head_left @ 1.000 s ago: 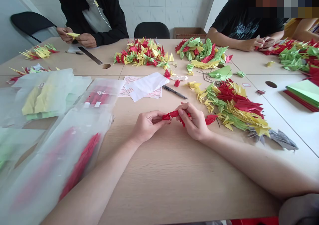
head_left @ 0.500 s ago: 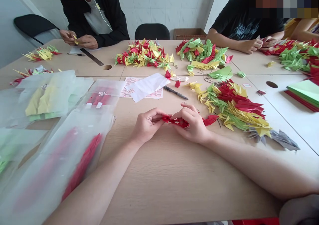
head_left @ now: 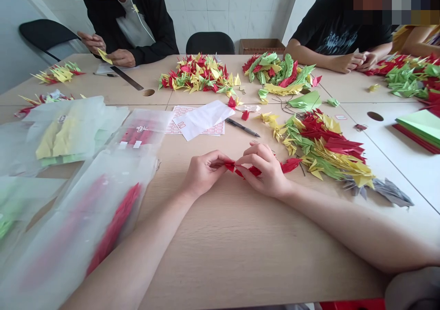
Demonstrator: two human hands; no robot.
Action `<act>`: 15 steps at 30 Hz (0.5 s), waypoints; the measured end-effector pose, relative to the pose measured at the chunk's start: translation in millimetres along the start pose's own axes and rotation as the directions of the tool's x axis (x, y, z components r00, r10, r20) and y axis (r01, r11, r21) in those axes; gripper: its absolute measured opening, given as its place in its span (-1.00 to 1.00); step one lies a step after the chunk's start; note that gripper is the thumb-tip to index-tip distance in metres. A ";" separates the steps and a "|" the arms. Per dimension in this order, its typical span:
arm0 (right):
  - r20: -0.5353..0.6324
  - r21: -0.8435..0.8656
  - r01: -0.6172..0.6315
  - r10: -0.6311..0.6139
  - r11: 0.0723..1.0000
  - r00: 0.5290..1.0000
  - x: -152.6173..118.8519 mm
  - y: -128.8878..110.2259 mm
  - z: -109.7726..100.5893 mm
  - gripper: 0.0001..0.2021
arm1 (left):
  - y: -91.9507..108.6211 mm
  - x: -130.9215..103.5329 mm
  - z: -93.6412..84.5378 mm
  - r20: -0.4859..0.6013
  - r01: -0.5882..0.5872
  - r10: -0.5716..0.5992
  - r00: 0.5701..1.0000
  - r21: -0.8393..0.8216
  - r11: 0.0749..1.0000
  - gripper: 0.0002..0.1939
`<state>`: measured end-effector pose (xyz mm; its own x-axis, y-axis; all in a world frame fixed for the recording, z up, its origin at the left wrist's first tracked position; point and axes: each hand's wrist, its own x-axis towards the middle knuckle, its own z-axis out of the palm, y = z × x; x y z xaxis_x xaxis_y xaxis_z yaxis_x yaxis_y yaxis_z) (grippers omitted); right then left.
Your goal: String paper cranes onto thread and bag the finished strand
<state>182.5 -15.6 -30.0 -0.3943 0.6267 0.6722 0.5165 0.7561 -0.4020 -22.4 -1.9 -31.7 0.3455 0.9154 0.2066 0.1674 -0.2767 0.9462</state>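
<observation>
Over the near middle of the table my left hand (head_left: 204, 172) pinches a small red folded paper piece (head_left: 229, 165) between thumb and fingers. My right hand (head_left: 266, 171) meets it from the other side, thumb and index finger closed on the same piece. More red folded paper (head_left: 291, 165) trails beneath and to the right of my right hand, partly hidden by it. Just beyond that lies a long pile of folded paper (head_left: 330, 149) in green, yellow and red, with grey pieces (head_left: 392, 192) at its near end.
Translucent bags (head_left: 82, 200) with folded paper cover the left side. A pen (head_left: 243, 127) and a white paper slip (head_left: 206, 117) lie ahead. Colourful paper heaps (head_left: 199, 74) stand farther back. Two people work across the table, one holding yellow paper (head_left: 105, 56). Green sheets (head_left: 421, 124) are stacked at right.
My right thumb and fingertips have shifted on the red paper, and its end now shows between my hands. Across the table, a person's hands have moved apart, showing more yellow paper.
</observation>
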 end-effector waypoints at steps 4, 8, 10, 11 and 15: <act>0.031 -0.029 0.022 -0.021 0.999 0.999 0.4 2.3 2.4 -0.88 | -0.7 -0.7 0.3 0.004 -0.012 0.012 1.000 0.073 0.997 -0.91; 0.100 -0.075 -0.001 0.009 0.997 0.995 3.1 -0.2 1.0 -0.93 | 1.3 -1.1 1.2 0.012 -0.025 0.024 1.000 0.138 0.990 -0.90; 0.117 -0.101 -0.007 0.019 0.995 0.993 4.4 -2.6 0.0 -0.94 | 3.0 -1.3 1.8 0.022 -0.029 0.026 0.999 0.146 0.989 -0.91; 0.120 -0.113 -0.009 0.022 0.994 0.993 4.8 -3.8 -0.4 -0.95 | 3.6 -1.5 2.0 0.025 -0.029 0.025 0.999 0.147 0.989 -0.91; 0.136 -0.123 -0.014 0.030 0.992 0.990 3.9 -4.6 -0.3 -0.93 | 3.0 -2.6 2.1 0.039 -0.027 0.021 0.999 0.160 0.987 -0.93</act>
<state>178.9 -16.7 -25.4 -0.4782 0.6693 0.5687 0.6111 0.7186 -0.3319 -20.9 -5.6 -30.0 0.3844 0.8973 0.2171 0.3037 -0.3450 0.8881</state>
